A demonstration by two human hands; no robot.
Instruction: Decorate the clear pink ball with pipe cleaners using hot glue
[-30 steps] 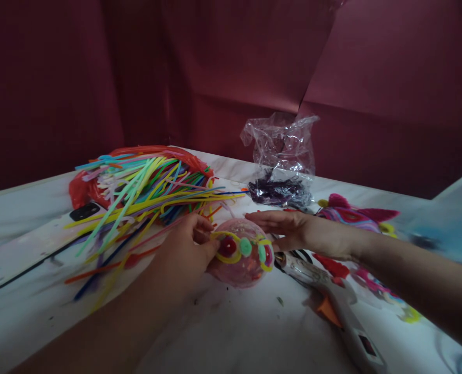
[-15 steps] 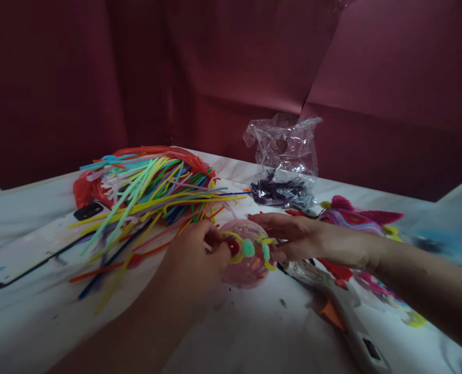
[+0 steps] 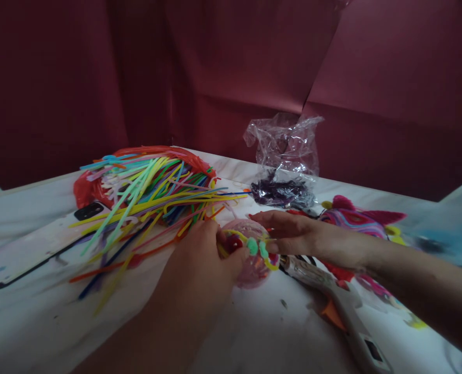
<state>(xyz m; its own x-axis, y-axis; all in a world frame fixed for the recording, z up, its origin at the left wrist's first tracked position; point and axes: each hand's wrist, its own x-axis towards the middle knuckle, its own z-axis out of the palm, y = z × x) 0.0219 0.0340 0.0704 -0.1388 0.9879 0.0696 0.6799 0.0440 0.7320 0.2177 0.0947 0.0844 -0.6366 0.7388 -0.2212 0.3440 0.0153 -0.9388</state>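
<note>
A translucent pink ball point(image 3: 254, 278) sits on the table between my hands. Across its front lies a yellow pipe cleaner point(image 3: 272, 266) bent into loops, with two mint-green fuzzy tufts point(image 3: 252, 246) and a shiny dark red bead point(image 3: 236, 242). My left hand point(image 3: 215, 254) is closed at the ball's left side, thumb over the pipe cleaner beside the bead; its fingertips are partly hidden. On the right, my right hand point(image 3: 297, 234) has its thumb against the pipe cleaner's right end, while its other fingers stretch behind the ball.
Many coloured pipe cleaners point(image 3: 137, 187) spill from a red bag at left, beside a phone point(image 3: 39, 241). A clear plastic bag point(image 3: 287, 150) with dark purple strands stands behind. At right lie a glue gun point(image 3: 343, 306) and a pink fuzzy craft piece point(image 3: 355, 218).
My left hand has shifted right, its thumb reaching farther across the ball's front. The two green tufts now sit closer together. My right thumb has moved slightly left onto the pipe cleaner.
</note>
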